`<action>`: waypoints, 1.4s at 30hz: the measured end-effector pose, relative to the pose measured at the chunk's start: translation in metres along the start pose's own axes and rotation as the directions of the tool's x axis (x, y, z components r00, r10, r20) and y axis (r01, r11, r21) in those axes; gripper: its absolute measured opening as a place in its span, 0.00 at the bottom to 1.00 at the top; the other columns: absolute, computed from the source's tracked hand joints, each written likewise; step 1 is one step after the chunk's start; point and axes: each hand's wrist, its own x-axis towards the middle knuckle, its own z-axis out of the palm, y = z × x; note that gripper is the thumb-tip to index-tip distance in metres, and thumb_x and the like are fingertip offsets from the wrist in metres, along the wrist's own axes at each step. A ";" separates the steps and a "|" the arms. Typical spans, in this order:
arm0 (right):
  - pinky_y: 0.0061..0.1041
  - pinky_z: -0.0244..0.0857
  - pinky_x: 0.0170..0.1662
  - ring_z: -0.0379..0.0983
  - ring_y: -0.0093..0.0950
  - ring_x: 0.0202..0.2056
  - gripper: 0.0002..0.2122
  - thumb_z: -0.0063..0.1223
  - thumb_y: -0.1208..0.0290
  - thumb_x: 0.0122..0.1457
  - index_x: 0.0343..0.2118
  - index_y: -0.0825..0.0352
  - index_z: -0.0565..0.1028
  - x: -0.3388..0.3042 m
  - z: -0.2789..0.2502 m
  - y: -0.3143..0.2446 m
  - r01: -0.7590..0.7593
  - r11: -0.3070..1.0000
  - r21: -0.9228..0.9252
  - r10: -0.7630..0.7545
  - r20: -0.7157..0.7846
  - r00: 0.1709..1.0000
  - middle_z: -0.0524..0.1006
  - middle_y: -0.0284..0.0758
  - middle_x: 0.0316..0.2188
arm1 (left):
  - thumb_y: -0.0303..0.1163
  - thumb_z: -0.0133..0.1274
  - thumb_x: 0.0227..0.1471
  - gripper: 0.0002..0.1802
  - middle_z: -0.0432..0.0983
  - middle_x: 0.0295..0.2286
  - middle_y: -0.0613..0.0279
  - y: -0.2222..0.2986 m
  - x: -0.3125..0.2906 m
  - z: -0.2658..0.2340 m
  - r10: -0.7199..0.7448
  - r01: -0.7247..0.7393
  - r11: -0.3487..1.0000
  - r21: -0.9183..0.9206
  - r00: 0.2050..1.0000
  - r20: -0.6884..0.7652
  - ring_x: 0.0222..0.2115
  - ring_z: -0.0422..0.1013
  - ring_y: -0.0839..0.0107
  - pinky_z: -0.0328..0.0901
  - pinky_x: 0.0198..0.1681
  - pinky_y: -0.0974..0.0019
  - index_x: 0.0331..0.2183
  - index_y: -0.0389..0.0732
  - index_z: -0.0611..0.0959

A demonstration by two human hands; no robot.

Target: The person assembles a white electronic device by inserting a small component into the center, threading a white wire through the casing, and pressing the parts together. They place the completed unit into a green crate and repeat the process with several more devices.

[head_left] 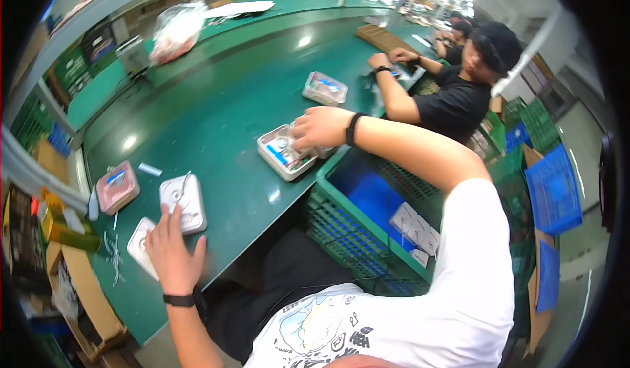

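Note:
My left hand point(175, 253) is open, its fingers spread, the fingertips at the lower edge of a white rounded box point(190, 201) with a thin cord on top. A second white piece point(139, 246) lies partly under that hand. My right hand point(323, 128) reaches across to an open white box point(287, 169), its fingers curled down over the far right end. Small parts with a blue strip show inside this box. Whatever those fingers grip is hidden beneath them.
Another open box point(325, 87) stands behind, and a pinkish box point(118, 187) at left. A green crate point(354, 227) with white boxes point(415, 229) stands against the green table point(223, 99). A co-worker point(459, 86) sits at right. A plastic bag point(178, 30) lies at the back.

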 end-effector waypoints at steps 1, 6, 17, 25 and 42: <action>0.35 0.72 0.51 0.79 0.30 0.53 0.11 0.56 0.65 0.65 0.50 0.51 0.78 0.012 -0.004 0.000 0.025 1.000 -0.015 -0.025 0.017 1.000 0.81 0.28 0.47 | 0.38 0.73 0.50 0.52 0.65 0.72 0.50 -0.004 -0.005 -0.004 -0.020 0.020 1.000 0.008 1.000 0.006 0.67 0.66 0.47 0.51 0.75 0.37 0.73 0.48 0.70; 0.38 0.74 0.52 0.82 0.34 0.52 0.13 0.61 0.64 0.63 0.50 0.51 0.77 0.020 -0.006 0.005 0.034 0.999 -0.001 -0.034 0.062 0.998 0.85 0.29 0.45 | 0.37 0.73 0.49 0.53 0.65 0.73 0.49 -0.003 -0.005 -0.005 -0.022 0.022 1.000 -0.001 1.000 0.012 0.67 0.65 0.46 0.52 0.74 0.38 0.73 0.47 0.70; 0.46 0.79 0.46 0.86 0.47 0.47 0.12 0.65 0.69 0.59 0.45 0.64 0.85 0.049 0.003 0.042 -0.632 0.736 0.244 0.554 0.318 0.769 0.88 0.44 0.42 | 0.36 0.72 0.48 0.51 0.67 0.71 0.49 -0.001 0.000 0.000 -0.035 0.035 0.999 0.026 0.999 -0.001 0.67 0.66 0.45 0.52 0.73 0.42 0.72 0.46 0.71; 0.46 0.82 0.48 0.88 0.44 0.49 0.11 0.64 0.69 0.58 0.41 0.65 0.88 0.041 0.031 0.046 -0.901 0.400 0.169 0.857 0.280 0.433 0.89 0.42 0.44 | 0.36 0.72 0.49 0.51 0.67 0.71 0.49 -0.002 -0.008 -0.004 -0.042 0.043 0.997 0.068 0.999 -0.018 0.66 0.66 0.46 0.53 0.72 0.43 0.72 0.46 0.71; 0.29 0.56 0.26 0.58 0.23 0.20 0.21 0.60 0.69 0.72 0.22 0.68 0.67 -0.264 -0.040 -0.204 -0.659 0.019 0.752 0.976 0.129 0.176 0.67 0.30 0.17 | 0.35 0.65 0.62 0.42 0.67 0.71 0.45 -0.019 0.013 0.006 0.154 -0.156 0.987 0.031 0.987 0.050 0.69 0.66 0.42 0.58 0.72 0.44 0.73 0.39 0.70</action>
